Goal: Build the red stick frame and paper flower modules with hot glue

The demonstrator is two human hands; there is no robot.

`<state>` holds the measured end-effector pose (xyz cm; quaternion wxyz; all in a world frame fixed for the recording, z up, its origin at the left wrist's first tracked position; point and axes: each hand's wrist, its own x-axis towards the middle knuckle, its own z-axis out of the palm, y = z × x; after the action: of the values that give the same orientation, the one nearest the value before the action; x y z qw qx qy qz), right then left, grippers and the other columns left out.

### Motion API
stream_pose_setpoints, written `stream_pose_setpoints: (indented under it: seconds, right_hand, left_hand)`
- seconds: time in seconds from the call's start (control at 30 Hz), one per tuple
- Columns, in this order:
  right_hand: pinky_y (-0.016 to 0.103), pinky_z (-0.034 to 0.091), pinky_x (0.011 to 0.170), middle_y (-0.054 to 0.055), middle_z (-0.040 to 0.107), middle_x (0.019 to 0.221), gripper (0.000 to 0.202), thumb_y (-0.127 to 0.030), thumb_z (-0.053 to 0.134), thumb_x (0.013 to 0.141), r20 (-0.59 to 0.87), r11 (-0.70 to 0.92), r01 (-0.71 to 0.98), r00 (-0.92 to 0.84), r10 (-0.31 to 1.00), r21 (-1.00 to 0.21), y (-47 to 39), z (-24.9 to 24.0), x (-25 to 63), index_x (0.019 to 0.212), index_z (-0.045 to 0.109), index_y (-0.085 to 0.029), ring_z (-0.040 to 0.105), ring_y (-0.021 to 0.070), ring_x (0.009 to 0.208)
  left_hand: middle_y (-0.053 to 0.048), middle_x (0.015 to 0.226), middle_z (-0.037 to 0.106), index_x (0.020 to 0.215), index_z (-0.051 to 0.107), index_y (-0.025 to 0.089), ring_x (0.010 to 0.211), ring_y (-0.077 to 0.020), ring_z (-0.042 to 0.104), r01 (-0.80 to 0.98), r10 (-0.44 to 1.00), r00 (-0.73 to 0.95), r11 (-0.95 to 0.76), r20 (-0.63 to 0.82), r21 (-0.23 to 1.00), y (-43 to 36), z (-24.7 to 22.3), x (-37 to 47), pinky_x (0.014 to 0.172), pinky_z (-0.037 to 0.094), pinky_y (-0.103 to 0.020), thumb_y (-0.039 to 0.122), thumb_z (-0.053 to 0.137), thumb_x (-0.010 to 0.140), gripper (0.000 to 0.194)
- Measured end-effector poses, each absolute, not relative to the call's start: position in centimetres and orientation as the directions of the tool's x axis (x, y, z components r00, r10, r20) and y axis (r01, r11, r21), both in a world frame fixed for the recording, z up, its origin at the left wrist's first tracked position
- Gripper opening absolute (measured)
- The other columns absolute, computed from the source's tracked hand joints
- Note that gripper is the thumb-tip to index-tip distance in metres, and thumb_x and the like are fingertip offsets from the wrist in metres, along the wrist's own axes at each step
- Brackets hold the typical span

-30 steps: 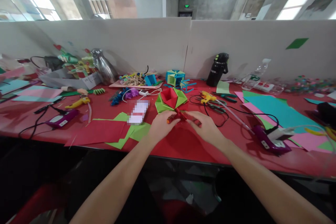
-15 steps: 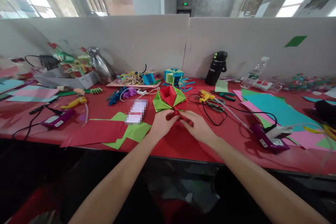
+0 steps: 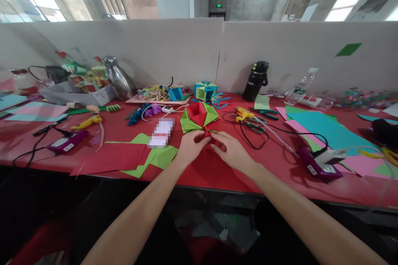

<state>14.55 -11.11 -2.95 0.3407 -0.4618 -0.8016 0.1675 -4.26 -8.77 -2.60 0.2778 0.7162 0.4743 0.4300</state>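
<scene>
Between my hands is a small piece of folded red paper (image 3: 207, 133), partly covered by my fingers. My left hand (image 3: 192, 145) pinches it from the left, thumb against fingers. From the right, my right hand (image 3: 231, 149) has its fingers closed on the same paper. Just behind my fingertips stands a folded green and red paper model (image 3: 200, 116), open at its red middle. Whether the red piece touches the model I cannot tell. To the left lie red paper sheets (image 3: 108, 158) over green paper sheets (image 3: 163, 157).
A phone (image 3: 161, 133) lies left of the model. Yellow glue guns (image 3: 244, 114) with trailing cords rest on both sides, near purple power strips (image 3: 320, 165). Farther back stand a black bottle (image 3: 255, 80), a steel jug (image 3: 118, 76) and a tray of sticks (image 3: 155, 94). Coloured sheets (image 3: 329, 128) cover the right side.
My fingers have shifted slightly on the red paper, the right hand's fingers lifting a little. The green and red model stays in nearly the same spot.
</scene>
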Motion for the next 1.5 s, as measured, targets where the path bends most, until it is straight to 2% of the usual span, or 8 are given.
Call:
stream_pose_setpoints:
  seconds: [0.3, 0.47, 0.63, 0.77, 0.93, 1.13, 1.33, 1.5]
  right_hand:
    - [0.037, 0.054, 0.088, 0.010, 0.065, 0.121, 0.039, -0.029, 0.057, 0.092, 0.418, 0.520, 0.553, -0.311, 0.854, -0.651, -11.1, -2.1, 14.4, 0.130, 0.060, -0.023, 0.065, 0.0224, 0.101]
    - [0.032, 0.054, 0.077, 0.008, 0.067, 0.113, 0.034, -0.028, 0.058, 0.092, 0.439, 0.520, 0.525, -0.281, 0.853, -0.674, -11.1, -2.2, 14.6, 0.125, 0.064, -0.024, 0.066, 0.0186, 0.087]
    - [0.030, 0.052, 0.071, 0.006, 0.070, 0.099, 0.021, -0.027, 0.058, 0.089, 0.402, 0.455, 0.587, -0.229, 0.887, -0.670, -10.5, -2.8, 15.8, 0.105, 0.070, -0.020, 0.065, 0.0171, 0.078]
    - [0.029, 0.050, 0.070, 0.005, 0.073, 0.090, 0.014, -0.024, 0.058, 0.086, 0.335, 0.419, 0.626, -0.255, 0.907, -0.657, -10.0, -3.4, 17.1, 0.089, 0.072, -0.020, 0.067, 0.0178, 0.079]
    - [0.029, 0.050, 0.072, 0.005, 0.074, 0.091, 0.015, -0.025, 0.057, 0.085, 0.311, 0.396, 0.632, -0.248, 0.918, -0.666, -9.8, -3.4, 17.7, 0.085, 0.071, -0.021, 0.067, 0.0181, 0.079]
    - [0.029, 0.051, 0.073, 0.005, 0.074, 0.090, 0.015, -0.026, 0.057, 0.086, 0.275, 0.396, 0.637, -0.285, 0.918, -0.662, -9.9, -3.7, 17.9, 0.086, 0.071, -0.020, 0.067, 0.0175, 0.077]
    - [0.030, 0.051, 0.073, 0.007, 0.074, 0.089, 0.018, -0.028, 0.056, 0.085, 0.266, 0.375, 0.675, -0.265, 0.927, -0.635, -9.7, -3.3, 18.7, 0.085, 0.071, -0.019, 0.067, 0.0186, 0.076]
    - [0.032, 0.053, 0.076, 0.008, 0.075, 0.091, 0.018, -0.027, 0.056, 0.082, 0.232, 0.294, 0.682, -0.184, 0.955, -0.669, -8.8, -3.0, 20.6, 0.087, 0.071, -0.018, 0.069, 0.0207, 0.080]
  left_hand:
    - [-0.002, 0.092, 0.075, 0.091, 0.072, 0.020, 0.084, -0.0201, 0.069, 0.502, 0.914, 0.214, -0.406, 0.345, 0.764, -8.8, -2.0, -4.7, 0.076, 0.052, -0.030, 0.038, 0.064, 0.086, 0.020]
    - [-0.006, 0.098, 0.075, 0.098, 0.073, 0.020, 0.089, -0.0236, 0.068, 0.680, 0.907, 0.187, -0.396, 0.376, 0.617, -9.5, -1.5, -5.6, 0.081, 0.051, -0.034, 0.040, 0.064, 0.087, 0.025]
    - [-0.008, 0.111, 0.072, 0.106, 0.072, 0.021, 0.104, -0.0280, 0.065, 0.828, 0.884, 0.194, -0.380, 0.425, 0.412, -9.6, -0.9, -7.7, 0.088, 0.049, -0.038, 0.030, 0.058, 0.091, 0.022]
    - [-0.008, 0.103, 0.073, 0.100, 0.073, 0.022, 0.096, -0.0281, 0.066, 0.893, 0.917, 0.125, -0.270, 0.378, 0.359, -8.7, -0.3, -10.5, 0.081, 0.049, -0.036, 0.029, 0.055, 0.090, 0.021]
    - [-0.008, 0.093, 0.073, 0.096, 0.070, 0.021, 0.086, -0.0259, 0.067, 0.873, 0.953, 0.066, -0.199, 0.295, 0.445, -8.3, 0.2, -12.2, 0.075, 0.048, -0.034, 0.031, 0.056, 0.085, 0.020]
    - [-0.015, 0.103, 0.070, 0.104, 0.061, 0.017, 0.095, -0.0329, 0.065, 0.865, 0.987, 0.001, -0.081, 0.159, 0.496, -8.3, -0.5, -10.9, 0.075, 0.048, -0.039, 0.057, 0.054, 0.084, 0.044]
    - [-0.014, 0.106, 0.071, 0.108, 0.064, 0.017, 0.100, -0.0322, 0.066, 0.811, 0.986, 0.043, -0.130, 0.163, 0.571, -7.5, -0.6, -10.7, 0.082, 0.050, -0.039, 0.045, 0.058, 0.085, 0.036]
    - [-0.013, 0.124, 0.067, 0.124, 0.061, 0.018, 0.118, -0.0314, 0.060, 0.615, 0.952, 0.272, -0.282, 0.138, 0.736, -6.5, -0.7, -11.2, 0.100, 0.046, -0.044, 0.040, 0.068, 0.076, 0.053]
